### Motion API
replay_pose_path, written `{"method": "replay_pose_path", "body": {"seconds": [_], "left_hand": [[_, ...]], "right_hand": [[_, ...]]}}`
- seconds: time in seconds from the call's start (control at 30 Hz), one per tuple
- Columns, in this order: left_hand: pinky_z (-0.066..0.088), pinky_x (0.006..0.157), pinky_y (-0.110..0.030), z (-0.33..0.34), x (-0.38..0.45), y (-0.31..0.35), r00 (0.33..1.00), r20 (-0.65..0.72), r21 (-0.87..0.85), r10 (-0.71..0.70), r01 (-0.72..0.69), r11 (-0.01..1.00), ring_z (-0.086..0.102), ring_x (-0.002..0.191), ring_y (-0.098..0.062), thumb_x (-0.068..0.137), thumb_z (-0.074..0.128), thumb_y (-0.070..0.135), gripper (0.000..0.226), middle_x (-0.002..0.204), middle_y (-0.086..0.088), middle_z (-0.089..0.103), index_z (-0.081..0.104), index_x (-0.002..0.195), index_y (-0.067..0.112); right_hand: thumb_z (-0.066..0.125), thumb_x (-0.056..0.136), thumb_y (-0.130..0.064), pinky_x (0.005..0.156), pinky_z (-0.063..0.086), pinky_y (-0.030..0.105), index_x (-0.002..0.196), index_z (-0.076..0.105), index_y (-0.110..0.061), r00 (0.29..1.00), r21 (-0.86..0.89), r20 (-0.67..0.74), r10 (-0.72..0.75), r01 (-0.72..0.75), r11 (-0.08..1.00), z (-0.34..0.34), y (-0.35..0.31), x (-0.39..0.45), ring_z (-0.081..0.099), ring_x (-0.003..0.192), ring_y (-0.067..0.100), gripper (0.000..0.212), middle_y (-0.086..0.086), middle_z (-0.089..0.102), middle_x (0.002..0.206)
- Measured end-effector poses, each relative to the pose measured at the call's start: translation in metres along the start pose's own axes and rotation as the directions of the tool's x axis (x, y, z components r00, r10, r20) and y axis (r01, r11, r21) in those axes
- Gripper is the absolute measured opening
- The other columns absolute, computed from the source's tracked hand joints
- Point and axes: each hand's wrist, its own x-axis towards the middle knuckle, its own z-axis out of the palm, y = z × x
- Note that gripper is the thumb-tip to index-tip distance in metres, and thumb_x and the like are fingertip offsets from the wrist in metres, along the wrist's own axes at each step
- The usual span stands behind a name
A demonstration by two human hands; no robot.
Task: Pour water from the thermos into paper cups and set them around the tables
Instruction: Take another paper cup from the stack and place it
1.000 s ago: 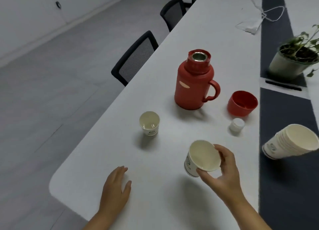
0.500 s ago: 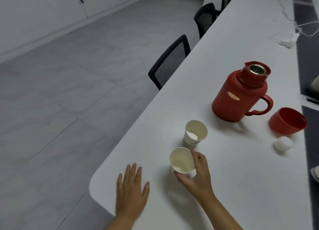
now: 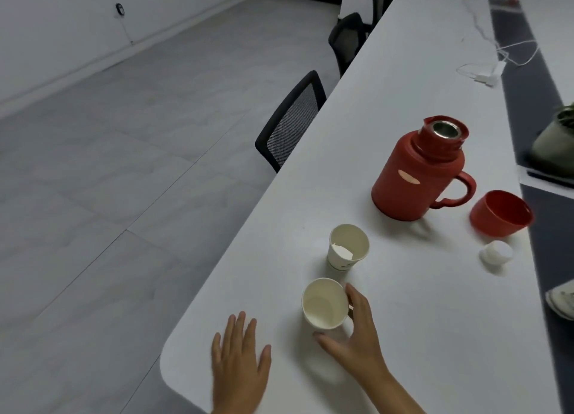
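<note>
Right hand (image 3: 357, 336) curls around an empty paper cup (image 3: 324, 303), setting it down; left hand (image 3: 239, 364) lies flat beside it on the desk (image 3: 419, 336). Next, probably: reaching beyond for the thermos (image 3: 416, 171) (already uncapped).

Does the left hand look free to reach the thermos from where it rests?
Probably not directly. The left hand lies flat on the table, and both paper cups stand between it and the thermos, whose handle faces away, to the right.
</note>
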Motion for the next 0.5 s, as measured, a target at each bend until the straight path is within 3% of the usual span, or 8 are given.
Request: {"method": "replay_pose_path", "body": {"seconds": [0.1, 0.17, 0.27, 0.37, 0.5], "left_hand": [[0.040, 0.117, -0.055, 0.007, 0.018, -0.017, 0.997, -0.073, -0.187, -0.027, 0.012, 0.982, 0.051, 0.147, -0.035, 0.107, 0.031, 0.069, 0.073, 0.161, -0.004, 0.052, 0.065, 0.145, 0.016], [0.048, 0.114, -0.055, -0.011, 0.044, -0.006, 0.989, -0.145, -0.304, -0.021, -0.024, 0.952, 0.048, 0.148, -0.026, 0.107, 0.045, 0.060, 0.059, 0.162, 0.003, 0.049, 0.062, 0.148, 0.021], [0.048, 0.118, -0.045, -0.048, 0.100, 0.040, 0.983, -0.170, -0.401, 0.065, -0.129, 0.907, 0.041, 0.151, -0.009, 0.107, 0.064, 0.036, 0.047, 0.164, 0.014, 0.042, 0.056, 0.153, 0.029], [0.046, 0.117, -0.034, -0.073, 0.164, 0.105, 0.961, -0.187, -0.429, 0.203, -0.266, 0.863, 0.040, 0.148, -0.001, 0.105, 0.069, 0.038, 0.054, 0.161, 0.016, 0.043, 0.053, 0.155, 0.030], [0.039, 0.119, -0.028, -0.088, 0.240, 0.199, 0.947, -0.050, -0.557, 0.319, -0.291, 0.778, 0.037, 0.146, 0.007, 0.094, 0.080, 0.049, 0.076, 0.158, 0.024, 0.040, 0.044, 0.159, 0.034]], "right_hand": [[0.103, 0.066, -0.020, 0.110, 0.053, 0.028, 0.160, 0.039, -0.013, 0.998, 0.001, -0.016, -0.057, 0.057, 0.998, -0.024, 0.007, -0.011, 0.057, 0.139, 0.013, 0.114, -0.010, 0.049, 0.155], [0.101, 0.069, -0.014, 0.106, 0.055, 0.028, 0.157, 0.044, -0.016, 0.993, -0.042, -0.097, -0.062, 0.058, 0.997, -0.048, 0.012, -0.011, 0.060, 0.135, 0.015, 0.104, -0.008, 0.051, 0.152], [0.088, 0.083, -0.015, 0.103, 0.056, 0.025, 0.146, 0.055, -0.038, 0.962, -0.109, -0.254, -0.099, 0.074, 0.991, -0.089, 0.012, 0.005, 0.063, 0.128, 0.016, 0.075, -0.011, 0.058, 0.142], [0.076, 0.093, -0.010, 0.103, 0.053, 0.020, 0.133, 0.061, -0.050, 0.917, -0.162, -0.382, -0.113, 0.054, 0.985, -0.130, 0.011, 0.043, 0.063, 0.124, 0.015, 0.058, -0.016, 0.062, 0.135], [0.073, 0.099, -0.004, 0.110, 0.054, 0.040, 0.132, 0.064, -0.035, 0.865, -0.086, -0.502, -0.015, -0.033, 0.996, -0.177, 0.012, 0.114, 0.060, 0.127, 0.007, 0.046, -0.022, 0.060, 0.134]]}}
